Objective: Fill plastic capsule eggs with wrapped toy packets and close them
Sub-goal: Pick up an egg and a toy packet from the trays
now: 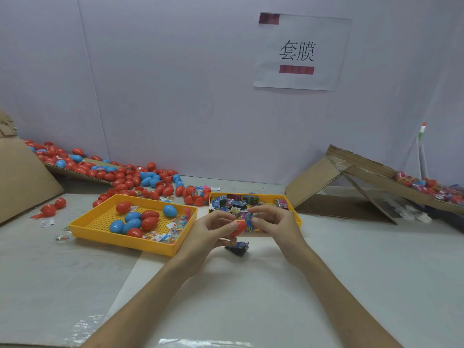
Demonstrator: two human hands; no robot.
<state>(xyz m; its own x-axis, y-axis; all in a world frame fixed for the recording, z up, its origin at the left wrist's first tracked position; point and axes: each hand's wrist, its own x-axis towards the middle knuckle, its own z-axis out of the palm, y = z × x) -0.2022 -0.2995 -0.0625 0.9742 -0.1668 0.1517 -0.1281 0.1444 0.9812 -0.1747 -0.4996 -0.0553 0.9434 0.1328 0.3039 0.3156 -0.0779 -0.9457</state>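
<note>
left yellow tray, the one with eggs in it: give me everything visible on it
The left yellow tray looks like moulded plastic: rectangular, shallow, with a raised rim and a perforated grid floor. It lies flat on the table, slightly skewed, beside a second yellow tray. Inside lie four blue capsule eggs and four red capsule eggs, all closed, plus small clear packets along its right side. The left hand is just right of it, apparently not touching.
</note>
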